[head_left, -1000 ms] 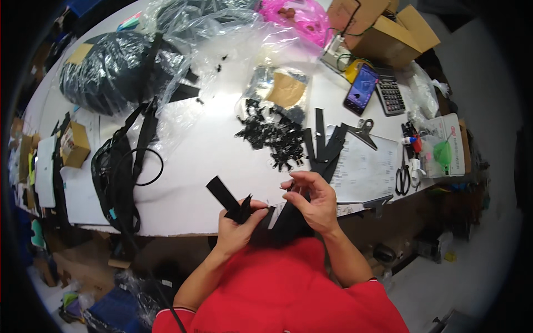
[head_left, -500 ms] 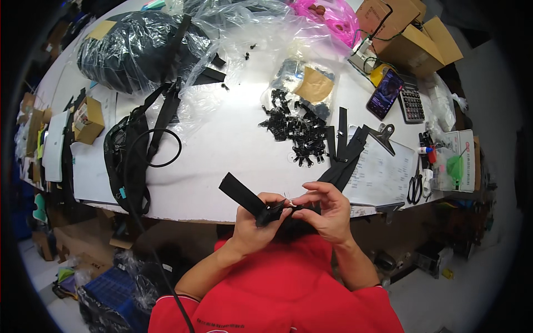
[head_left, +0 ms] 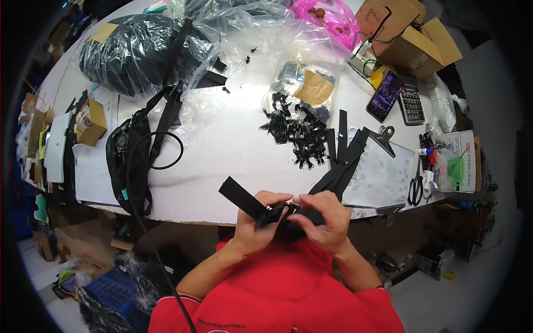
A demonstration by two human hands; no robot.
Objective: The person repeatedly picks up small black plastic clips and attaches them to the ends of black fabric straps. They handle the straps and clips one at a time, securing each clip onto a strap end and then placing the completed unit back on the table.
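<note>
Just off the table's front edge, my left hand (head_left: pixel 253 223) is closed round a black fabric strip (head_left: pixel 242 197). One flat end of the strip sticks out toward the upper left. My right hand (head_left: pixel 328 221) meets it from the right, thumb and fingers curled at the other end of the strip; the fingertips partly hide what they pinch. Beyond the hands lies a heap of small black parts that look like zipper sliders (head_left: pixel 302 133). More black strips (head_left: pixel 347 166) lie in a bundle right of the heap.
A black bag with straps (head_left: pixel 127 161) and a plastic-wrapped black bundle (head_left: pixel 139 53) are on the left. To the right are a clipboard with paper (head_left: pixel 380 172), scissors (head_left: pixel 415 188), a phone (head_left: pixel 385 95), a calculator (head_left: pixel 411 102) and a cardboard box (head_left: pixel 413 50).
My right hand has moved slightly left and down, closer to my left hand, and its fingers have curled in over the strip's end. The left hand keeps its hold.
</note>
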